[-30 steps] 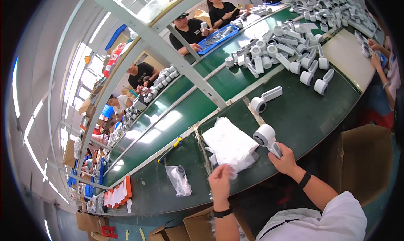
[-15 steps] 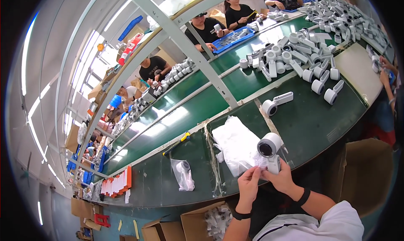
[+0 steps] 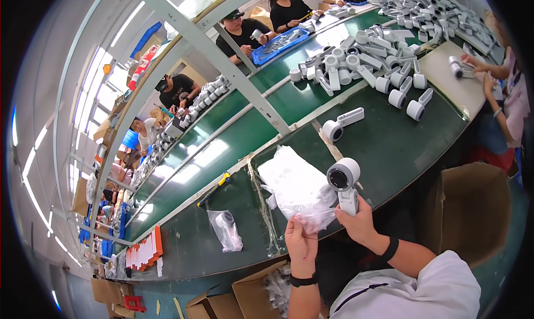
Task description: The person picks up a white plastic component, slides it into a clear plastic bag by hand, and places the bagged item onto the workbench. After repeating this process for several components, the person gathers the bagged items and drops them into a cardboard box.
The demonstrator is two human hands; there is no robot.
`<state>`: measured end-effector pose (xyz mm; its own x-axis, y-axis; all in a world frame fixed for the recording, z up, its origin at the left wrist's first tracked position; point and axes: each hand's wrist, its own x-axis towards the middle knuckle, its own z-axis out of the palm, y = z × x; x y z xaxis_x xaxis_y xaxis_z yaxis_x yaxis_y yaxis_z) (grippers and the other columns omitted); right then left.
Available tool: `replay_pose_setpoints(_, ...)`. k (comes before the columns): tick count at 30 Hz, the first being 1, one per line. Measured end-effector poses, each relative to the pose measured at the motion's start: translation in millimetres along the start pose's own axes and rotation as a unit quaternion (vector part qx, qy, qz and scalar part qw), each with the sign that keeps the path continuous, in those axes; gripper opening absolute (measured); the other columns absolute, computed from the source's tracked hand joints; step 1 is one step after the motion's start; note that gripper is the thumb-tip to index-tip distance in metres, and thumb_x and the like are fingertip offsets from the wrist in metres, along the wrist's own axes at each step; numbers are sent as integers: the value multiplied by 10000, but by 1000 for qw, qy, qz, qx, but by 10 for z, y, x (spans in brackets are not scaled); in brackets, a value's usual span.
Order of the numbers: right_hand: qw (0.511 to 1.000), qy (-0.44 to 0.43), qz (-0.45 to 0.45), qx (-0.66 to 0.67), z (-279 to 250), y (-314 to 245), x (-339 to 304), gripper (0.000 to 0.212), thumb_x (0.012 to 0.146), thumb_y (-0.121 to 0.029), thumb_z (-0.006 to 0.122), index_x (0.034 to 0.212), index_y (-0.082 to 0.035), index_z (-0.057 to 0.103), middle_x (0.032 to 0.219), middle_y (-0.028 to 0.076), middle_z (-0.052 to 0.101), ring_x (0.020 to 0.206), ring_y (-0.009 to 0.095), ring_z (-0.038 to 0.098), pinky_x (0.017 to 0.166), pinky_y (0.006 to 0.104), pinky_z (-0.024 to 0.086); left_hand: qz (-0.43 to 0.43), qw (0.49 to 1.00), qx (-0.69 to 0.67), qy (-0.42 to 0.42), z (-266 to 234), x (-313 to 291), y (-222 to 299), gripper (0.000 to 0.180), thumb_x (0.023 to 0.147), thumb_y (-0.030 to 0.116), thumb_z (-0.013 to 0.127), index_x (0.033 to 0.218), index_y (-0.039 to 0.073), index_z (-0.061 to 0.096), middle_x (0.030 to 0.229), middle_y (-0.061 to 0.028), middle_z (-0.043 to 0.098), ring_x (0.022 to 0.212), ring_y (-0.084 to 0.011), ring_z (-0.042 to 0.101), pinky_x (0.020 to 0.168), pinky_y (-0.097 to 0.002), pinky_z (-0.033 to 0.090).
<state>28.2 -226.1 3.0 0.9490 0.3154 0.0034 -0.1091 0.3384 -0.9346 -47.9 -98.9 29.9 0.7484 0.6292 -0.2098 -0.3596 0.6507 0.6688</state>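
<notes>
My right hand is closed around the handle of a white handheld fan, held upright with its round dark-centred head on top. My left hand pinches the edge of a thin clear plastic bag. That bag stretches across toward my right fingers; whether they grip it too is hard to tell. Just beyond lies a stack of white plastic bags on the green table. Left of my hands, a bagged fan lies flat. Another fan rests unbagged past the stack.
A large fan heap covers the far right of the bench. A yellow-black cutter and orange-white boxes lie leftward. Open cartons stand below the edge. Co-workers sit opposite; another person's hands work at right.
My hands have moved apart: the right has lifted away with the fan, and the bag is now spread between them. The whole view has shifted slightly.
</notes>
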Motion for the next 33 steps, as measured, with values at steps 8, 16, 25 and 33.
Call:
replay_pose_setpoints(8, 1000, -7, 2, 5, -64, -5, -21, 197, 815, -29, 673, 956, -37, 536, 801, 18, 592, 622, 86, 545, 553, 246, 453, 41, 984, 175, -20, 28, -75, 0, 130, 967, 88, 564, 1040, -11, 605, 919, -59, 644, 785, -134, 618, 695, -277, 516)
replay_pose_setpoints(16, 986, -163, 23, -14, -592, -330, -163, 380, 829, -74, 720, 1178, -36, 574, 931, 22, 643, 763, 71, 590, 663, 240, 484, 57, 981, 185, 12, 181, -50, -13, 123, 968, 119, 581, 948, 6, 624, 715, 1, 572, 612, -75, 530, 533, -226, 430)
replay_pose_setpoints(25, 836, -484, 116, -229, -852, -938, 99, 963, 893, -226, 654, 1547, -108, -43, 988, 126, 677, 765, 208, 640, 767, 309, 523, 79, 945, 306, -80, 220, 22, -47, 208, 961, 123, 603, 1072, -37, 676, 960, -61, 667, 826, -101, 606, 725, -232, 495)
replay_pose_setpoints(33, 802, -501, 158, -284, -694, -894, 201, 659, 962, -288, 548, 1541, -285, 234, 821, 66, 621, 678, 148, 611, 663, 284, 529, 115, 898, 383, -182, 89, 48, 139, 172, 948, 57, 585, 1030, -44, 698, 1184, -74, 595, 963, -126, 576, 826, -249, 462)
